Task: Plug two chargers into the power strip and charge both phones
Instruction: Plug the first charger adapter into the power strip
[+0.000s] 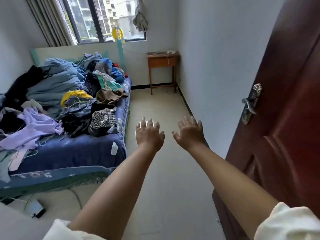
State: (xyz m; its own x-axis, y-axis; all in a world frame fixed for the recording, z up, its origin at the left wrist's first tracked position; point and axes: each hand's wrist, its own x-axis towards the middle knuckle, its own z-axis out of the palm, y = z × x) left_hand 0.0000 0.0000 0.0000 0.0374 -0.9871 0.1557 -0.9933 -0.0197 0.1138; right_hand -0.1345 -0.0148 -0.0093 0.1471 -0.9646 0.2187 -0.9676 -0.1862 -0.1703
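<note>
Phones (156, 53) on far side table (162, 62), well beyond both empty hands (149, 134).

I face pale walls (216, 49) and a light tiled floor (164, 170). Left of the floor stands a bed (72, 153) heaped with clothes (69, 94); beyond it a daylit window (103, 18); right, a dark red door (285, 118).

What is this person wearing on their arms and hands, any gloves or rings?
No gloves, rings or watch show. The left hand and right hand are bare, as are both forearms. Loose white sleeves of a soft-looking fabric are pushed up near the elbows.
</note>
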